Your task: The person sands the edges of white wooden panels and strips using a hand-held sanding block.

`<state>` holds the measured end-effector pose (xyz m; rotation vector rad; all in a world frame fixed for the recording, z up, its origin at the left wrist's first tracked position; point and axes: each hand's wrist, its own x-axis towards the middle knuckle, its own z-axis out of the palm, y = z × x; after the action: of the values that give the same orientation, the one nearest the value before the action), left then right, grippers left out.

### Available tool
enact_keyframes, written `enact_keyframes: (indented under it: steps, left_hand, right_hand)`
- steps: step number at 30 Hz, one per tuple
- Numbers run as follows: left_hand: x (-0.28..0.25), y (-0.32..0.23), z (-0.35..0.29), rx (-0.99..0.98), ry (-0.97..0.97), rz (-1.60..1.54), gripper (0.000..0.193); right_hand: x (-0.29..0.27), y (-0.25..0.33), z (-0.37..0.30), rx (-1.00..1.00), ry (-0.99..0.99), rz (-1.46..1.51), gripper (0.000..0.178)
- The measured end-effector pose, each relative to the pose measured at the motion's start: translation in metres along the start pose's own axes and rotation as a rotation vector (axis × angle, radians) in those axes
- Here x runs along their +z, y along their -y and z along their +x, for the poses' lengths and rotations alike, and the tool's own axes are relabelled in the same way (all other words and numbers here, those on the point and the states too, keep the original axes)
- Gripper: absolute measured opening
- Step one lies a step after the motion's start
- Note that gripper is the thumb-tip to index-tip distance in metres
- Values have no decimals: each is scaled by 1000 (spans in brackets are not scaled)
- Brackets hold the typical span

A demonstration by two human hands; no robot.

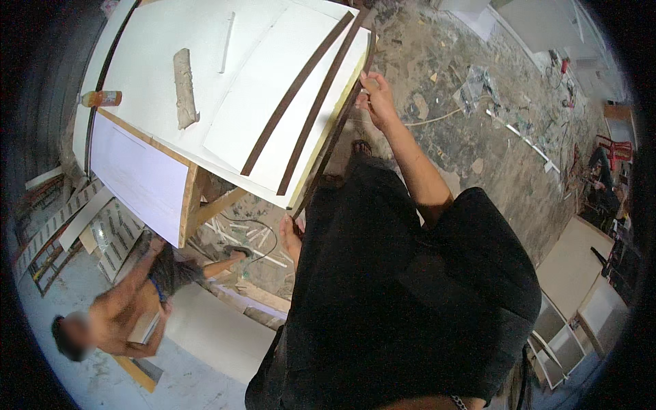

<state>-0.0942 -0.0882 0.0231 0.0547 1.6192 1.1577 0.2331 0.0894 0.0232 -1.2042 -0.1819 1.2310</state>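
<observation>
A dark brown strip (336,130) runs along the near right edge of a white board (239,82). At its far part my right hand (379,100) grips it, with thumb and fingers closed on the edge. My left hand (292,238) is at the strip's near end, by the board's corner, its fingers curled around it; my black shirt hides part of that hand. Two more dark brown strips, an outer one (290,99) and an inner one (321,106), lie flat on the board beside it. A pale yellow band (329,130) shows along the board's edge.
On the board lie a rough roll (183,89) and a thin white strip (227,42); an orange-coloured bottle (102,98) lies at the left. A co-worker (130,301) crouches at lower left beside a wood-edged panel (140,167). Scraps and a cable (437,121) litter the floor.
</observation>
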Motion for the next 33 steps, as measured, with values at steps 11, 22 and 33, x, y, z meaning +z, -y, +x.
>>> enact_keyframes:
  steps: [11,22,33]
  left_hand:
    - [-23,44,39,8,214,-184,70]
    - [47,-15,-9,103,271,-708,26]
    - [184,-166,-106,946,-298,-580,24]
  right_hand:
    - [24,-27,-56,-1,107,-95,21]
    - [64,37,-55,135,409,-103,18]
    - [137,193,-24,-264,829,57,34]
